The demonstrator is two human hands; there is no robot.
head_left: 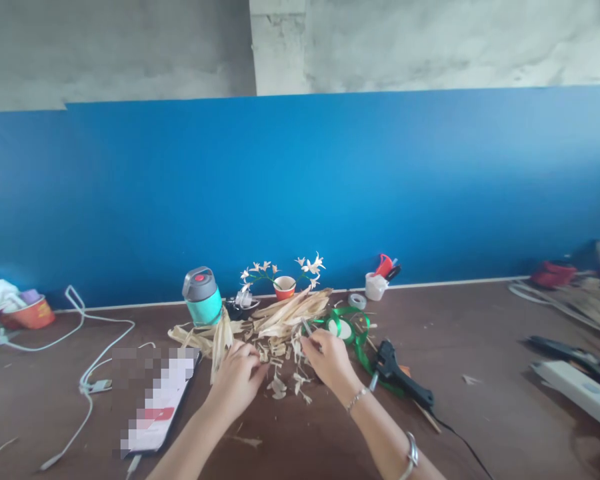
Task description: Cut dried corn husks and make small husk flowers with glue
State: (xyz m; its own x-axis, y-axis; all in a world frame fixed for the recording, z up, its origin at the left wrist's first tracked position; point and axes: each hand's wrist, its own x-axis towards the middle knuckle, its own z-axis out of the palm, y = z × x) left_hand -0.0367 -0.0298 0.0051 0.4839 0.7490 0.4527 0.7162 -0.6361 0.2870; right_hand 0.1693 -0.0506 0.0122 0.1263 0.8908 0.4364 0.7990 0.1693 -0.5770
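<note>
My left hand (pixel 237 375) is over the near left side of a pile of dried husks (pixel 295 313), palm down, its thumb apart from its bent fingers. A pale husk strip (pixel 223 339) stands up just beyond its knuckles, and whether they touch is unclear. My right hand (pixel 327 359) has its fingers closed around a slim grey metal tool (pixel 307 327), partly hidden, pointing into the pile. Small cut husk petals (pixel 277 387) lie on the brown table (pixel 280 443) between both hands.
Behind the pile are a teal flask (pixel 204 303) and a paper cup (pixel 285 288) with husk flowers. To the right lie green ribbon (pixel 363 343), a black glue gun (pixel 403 379) and its cord. A phone (pixel 165 403) and white cables (pixel 87 373) are at left.
</note>
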